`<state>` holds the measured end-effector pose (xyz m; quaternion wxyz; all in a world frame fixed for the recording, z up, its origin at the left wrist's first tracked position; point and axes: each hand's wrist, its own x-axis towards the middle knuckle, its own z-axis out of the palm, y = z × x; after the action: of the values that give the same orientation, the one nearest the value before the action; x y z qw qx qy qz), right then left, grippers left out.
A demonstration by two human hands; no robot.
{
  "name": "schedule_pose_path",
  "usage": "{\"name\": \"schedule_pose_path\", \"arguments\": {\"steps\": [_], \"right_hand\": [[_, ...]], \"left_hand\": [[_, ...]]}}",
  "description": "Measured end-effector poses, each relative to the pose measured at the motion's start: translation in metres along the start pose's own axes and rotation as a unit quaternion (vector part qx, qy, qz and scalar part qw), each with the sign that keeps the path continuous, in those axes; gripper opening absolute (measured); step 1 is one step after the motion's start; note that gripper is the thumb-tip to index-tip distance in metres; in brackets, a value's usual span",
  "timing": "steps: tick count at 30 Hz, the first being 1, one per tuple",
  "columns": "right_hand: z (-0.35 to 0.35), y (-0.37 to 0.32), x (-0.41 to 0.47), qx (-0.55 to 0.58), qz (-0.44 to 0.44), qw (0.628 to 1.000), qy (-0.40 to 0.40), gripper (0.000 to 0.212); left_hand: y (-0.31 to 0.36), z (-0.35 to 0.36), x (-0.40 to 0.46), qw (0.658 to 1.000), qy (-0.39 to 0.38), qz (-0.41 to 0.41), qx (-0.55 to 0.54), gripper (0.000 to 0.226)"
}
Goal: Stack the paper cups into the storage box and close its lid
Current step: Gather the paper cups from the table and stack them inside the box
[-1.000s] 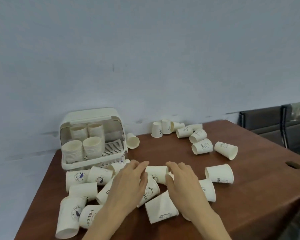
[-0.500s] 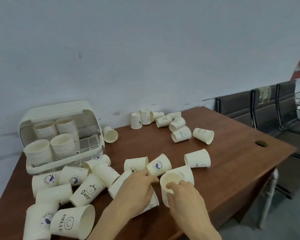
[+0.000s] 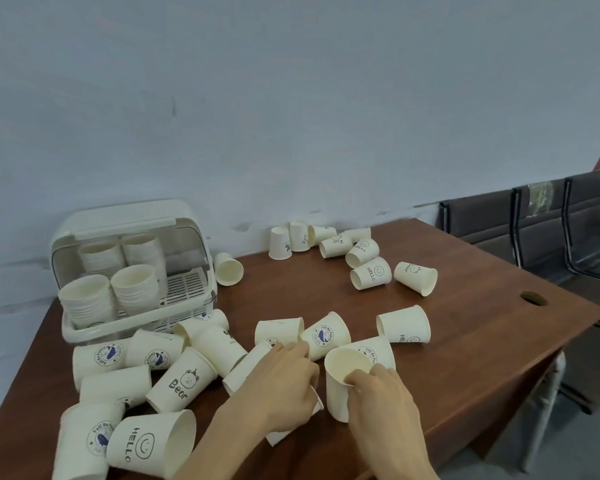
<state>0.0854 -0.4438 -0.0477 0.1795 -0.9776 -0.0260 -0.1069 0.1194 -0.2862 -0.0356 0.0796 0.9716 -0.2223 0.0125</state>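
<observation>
Right hand (image 3: 383,400), in the lower right of the frame, grips an upright paper cup (image 3: 340,382): its fingers curl around the side of the cup and the fingertips reach the rim. This cup stands on the brown bench (image 3: 465,341) with its mouth up. Left hand (image 3: 281,386), lower centre, lies with curled fingers over a lying cup (image 3: 250,370); a white cup edge also shows under the palm, so it seems to hold this one, though the grip itself is hidden.

Many other cups lie on their sides around the hands. One with the word "Bear" (image 3: 182,379) is just left of the left hand, and one with "HELLO" (image 3: 151,445) is in the lower left corner, mouth to the right. A cup with a blue round print (image 3: 326,336) lies just above the hands. One more group of cups (image 3: 343,251) is at the far edge of the bench, near the wall, well apart from the hands.

The storage box (image 3: 132,271) stands at the left of the frame, on the far left corner of the bench. Its lid (image 3: 118,220) is up, and four stacks of cups (image 3: 118,282) stand inside, on the left part of the white grid floor. Dark chairs (image 3: 534,230) stand at the right.
</observation>
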Motion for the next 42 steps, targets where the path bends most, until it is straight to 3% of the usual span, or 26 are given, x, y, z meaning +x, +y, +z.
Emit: {"name": "schedule_pose_path", "arguments": {"steps": [4,9,16,28,34,42], "right_hand": [[-0.002,0.002,0.001,0.013,-0.016,0.999,0.035,0.021],[-0.008,0.003,0.013,0.009,-0.033,0.998,0.052,0.045],[-0.030,-0.037,0.036,0.119,-0.122,0.981,0.093,0.016],[-0.010,-0.118,0.062,0.185,-0.215,0.957,0.068,0.014],[0.006,-0.174,0.080,0.258,-0.244,0.934,0.048,0.017],[0.027,-0.255,0.145,0.293,-0.265,0.915,0.075,0.021]], "left_hand": [[-0.005,-0.012,-0.009,0.999,0.027,0.007,-0.024,0.022],[-0.015,-0.033,-0.025,0.995,0.094,-0.015,-0.040,0.019],[-0.036,-0.059,-0.041,0.968,0.218,-0.065,-0.102,0.013],[-0.101,-0.067,-0.084,0.933,0.316,-0.151,-0.085,0.009],[-0.142,-0.078,-0.118,0.902,0.367,-0.213,-0.073,0.007],[-0.199,-0.093,-0.126,0.835,0.449,-0.315,-0.048,0.005]]}}
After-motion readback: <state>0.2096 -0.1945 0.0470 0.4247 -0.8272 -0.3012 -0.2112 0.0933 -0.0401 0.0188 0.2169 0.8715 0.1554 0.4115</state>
